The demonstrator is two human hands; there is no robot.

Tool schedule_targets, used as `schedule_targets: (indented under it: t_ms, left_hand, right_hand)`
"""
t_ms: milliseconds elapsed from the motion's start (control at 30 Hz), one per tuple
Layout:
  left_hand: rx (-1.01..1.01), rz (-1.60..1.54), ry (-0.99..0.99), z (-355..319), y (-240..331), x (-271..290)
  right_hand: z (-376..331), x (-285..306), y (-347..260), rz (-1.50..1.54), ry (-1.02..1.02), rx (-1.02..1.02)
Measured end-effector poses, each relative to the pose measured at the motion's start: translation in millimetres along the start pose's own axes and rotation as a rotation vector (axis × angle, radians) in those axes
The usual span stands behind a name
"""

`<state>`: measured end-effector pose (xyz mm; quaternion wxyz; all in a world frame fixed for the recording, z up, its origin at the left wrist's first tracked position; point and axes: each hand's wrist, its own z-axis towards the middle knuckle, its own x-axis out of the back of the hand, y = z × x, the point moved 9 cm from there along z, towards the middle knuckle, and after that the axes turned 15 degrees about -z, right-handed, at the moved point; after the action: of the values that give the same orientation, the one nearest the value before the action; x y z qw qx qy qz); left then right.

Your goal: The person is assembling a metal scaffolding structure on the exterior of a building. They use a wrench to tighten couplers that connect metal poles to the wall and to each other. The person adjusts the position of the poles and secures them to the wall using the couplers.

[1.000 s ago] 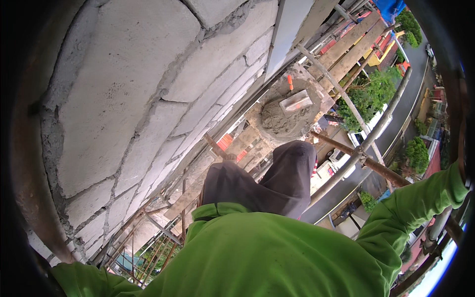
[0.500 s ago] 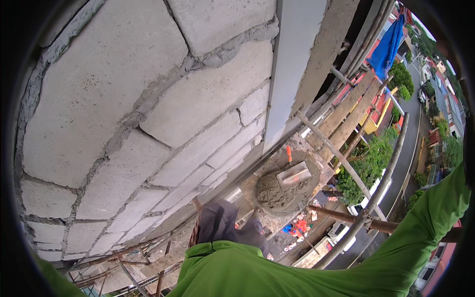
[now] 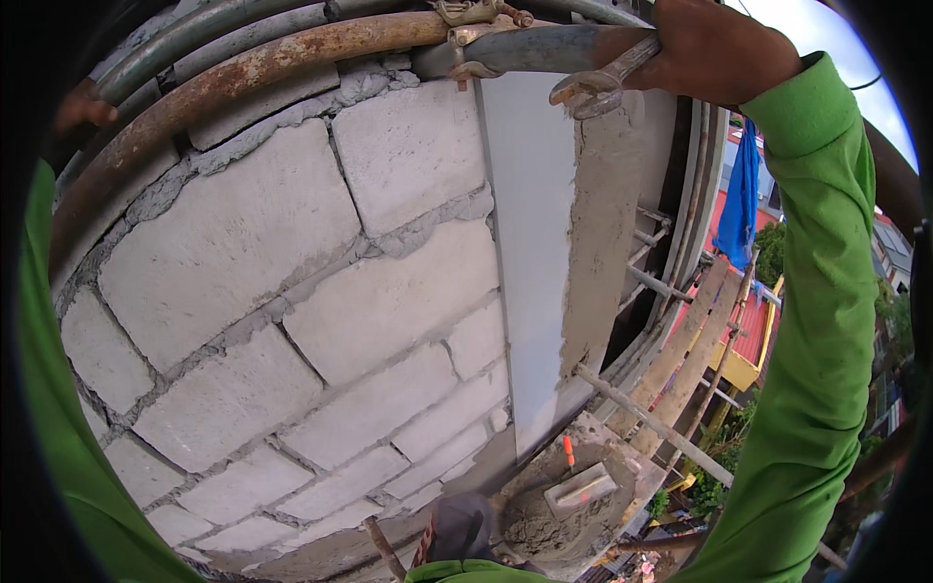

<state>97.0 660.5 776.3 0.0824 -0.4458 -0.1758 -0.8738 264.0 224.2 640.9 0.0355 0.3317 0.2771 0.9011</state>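
At the upper right my right hand (image 3: pixel 724 56) is closed around the handle of an open-ended wrench (image 3: pixel 589 93). Its jaw points left, just below a grey scaffold pipe (image 3: pixel 530 51), and the hand lies against that pipe. A metal clamp (image 3: pixel 470 41) sits where the grey pipe meets a rusty brown scaffold pipe (image 3: pixel 292 73). My left hand (image 3: pixel 82 109) shows only in part at the far left edge, beside the pipes. Its fingers look curled, but the dark rim hides what they hold.
Ahead stands a block wall (image 3: pixel 233 233) with rough mortar joints, beside a smooth grey panel (image 3: pixel 530 223). Below, a trowel (image 3: pixel 581 491) with an orange handle lies on wet mortar (image 3: pixel 539 525) on a board. Scaffold planks (image 3: pixel 695 360) and a blue tarp (image 3: pixel 737 199) are to the right, high above the street.
My view has tilted up from the board and street to the wall top. Both hands, the wrench and the upper pipes have come into view; the trowel stays on the mortar.
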Motion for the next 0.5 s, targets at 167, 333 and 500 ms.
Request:
schedule_targets:
  t_ms: [167,333,500]
  left_hand:
    - [-0.017,0.053,0.135,-11,-30,9]
    - [-0.063,0.092,0.2,-15,-20,2]
    - [-0.1,0.067,0.242,-12,-25,-7]
  right_hand:
    - [5,11,-17,0.04,-0.093,-0.082]
    - [-4,-5,-10,0.12,-0.118,-0.147]
    - [-6,5,-7,0.035,-0.097,-0.2]
